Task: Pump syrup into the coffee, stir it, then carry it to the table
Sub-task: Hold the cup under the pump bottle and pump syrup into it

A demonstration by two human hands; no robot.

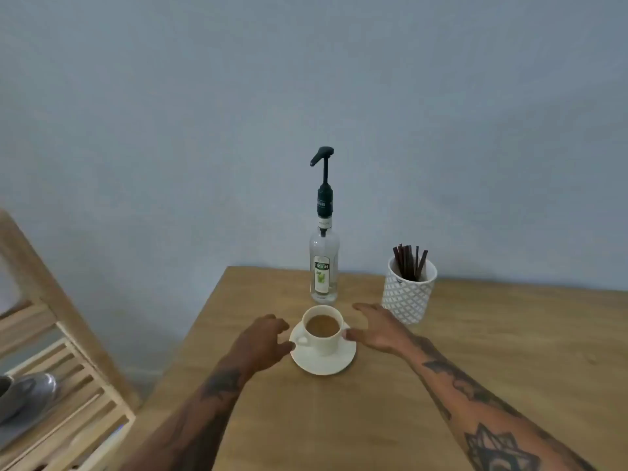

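A white cup of milky coffee [323, 331] stands on a white saucer [334, 363] on the wooden counter [373, 419]. Just behind it rises a clear syrup bottle [323, 266] with a tall dark pump, its spout pointing left. My left hand [261, 341] hovers at the saucer's left edge, fingers spread, fingertips by the rim. My right hand [377, 329] is at the saucer's right side, fingers apart, thumb near the cup. Neither hand grips anything. A white patterned pot [407, 295] to the right holds several dark stir sticks [409, 261].
The counter's left edge runs diagonally past my left arm, with floor below. A pale wooden slatted rack [61, 385] stands at the lower left with a grey shoe [27, 396] on it. A blue-grey wall is right behind the bottle.
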